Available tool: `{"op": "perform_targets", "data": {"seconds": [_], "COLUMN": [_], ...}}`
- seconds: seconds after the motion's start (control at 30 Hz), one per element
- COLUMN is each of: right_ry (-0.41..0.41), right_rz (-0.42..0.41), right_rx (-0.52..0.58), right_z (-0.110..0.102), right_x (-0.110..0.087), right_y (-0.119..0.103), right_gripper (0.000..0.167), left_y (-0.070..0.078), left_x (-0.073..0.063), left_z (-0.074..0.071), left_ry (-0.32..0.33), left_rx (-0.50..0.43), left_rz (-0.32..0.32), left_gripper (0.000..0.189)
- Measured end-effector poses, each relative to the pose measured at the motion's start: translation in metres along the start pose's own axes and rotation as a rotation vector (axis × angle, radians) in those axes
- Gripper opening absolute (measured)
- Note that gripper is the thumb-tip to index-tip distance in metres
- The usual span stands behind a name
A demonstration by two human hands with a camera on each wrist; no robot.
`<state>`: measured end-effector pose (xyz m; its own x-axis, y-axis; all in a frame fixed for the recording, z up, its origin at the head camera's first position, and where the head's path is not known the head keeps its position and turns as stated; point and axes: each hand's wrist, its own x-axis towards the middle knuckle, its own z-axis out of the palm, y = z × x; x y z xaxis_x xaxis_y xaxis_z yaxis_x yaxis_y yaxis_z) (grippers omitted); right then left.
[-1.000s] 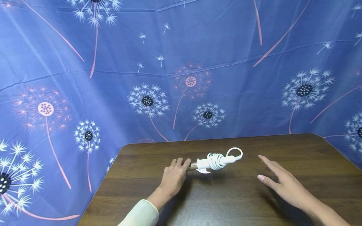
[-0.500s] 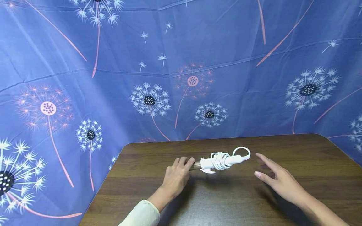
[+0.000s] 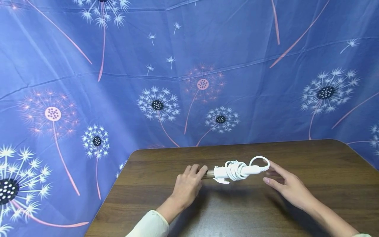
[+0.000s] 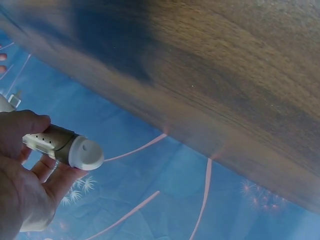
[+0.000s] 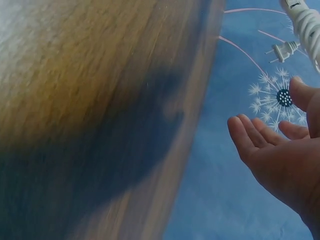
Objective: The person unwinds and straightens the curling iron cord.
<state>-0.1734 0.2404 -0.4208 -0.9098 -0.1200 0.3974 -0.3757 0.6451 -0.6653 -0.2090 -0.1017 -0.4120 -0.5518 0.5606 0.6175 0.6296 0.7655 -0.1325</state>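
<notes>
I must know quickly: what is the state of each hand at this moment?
Left hand: closed, holding the white corded device by its brown barrel.
Right hand: open, holding nothing, close to the cord.

I worked at a cloth-screened table setup, probably indoors; home or studio, couldn't tell. Wood-grain table (image 3: 237,210) with rounded far corners sat in front of me, creased blue dandelion-print cloth (image 3: 260,108) hung behind and alongside.
</notes>
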Motion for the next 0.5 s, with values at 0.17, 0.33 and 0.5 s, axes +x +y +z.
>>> {"op": "perform_targets", "data": {"seconds": [0.17, 0.33, 0.5], "right_ry": [-0.008, 0.013, 0.029], "right_rz": [0.007, -0.065, -0.147], "right_rx": [0.067, 0.163, 0.180], "right_z": [0.005, 0.014, 0.023], "right_x": [0.008, 0.015, 0.021], "right_y": [0.001, 0.004, 0.003], "right_gripper": [0.054, 0.043, 0.037], "left_y": [0.002, 0.003, 0.005], "left_x": [0.001, 0.000, 0.001], "left_z": [-0.002, -0.004, -0.007], "left_ry": [0.003, -0.002, 0.005], "left_rx": [0.003, -0.012, -0.016], "left_rz": [0.002, 0.001, 0.008], "left_gripper": [0.049, 0.052, 0.055]}}
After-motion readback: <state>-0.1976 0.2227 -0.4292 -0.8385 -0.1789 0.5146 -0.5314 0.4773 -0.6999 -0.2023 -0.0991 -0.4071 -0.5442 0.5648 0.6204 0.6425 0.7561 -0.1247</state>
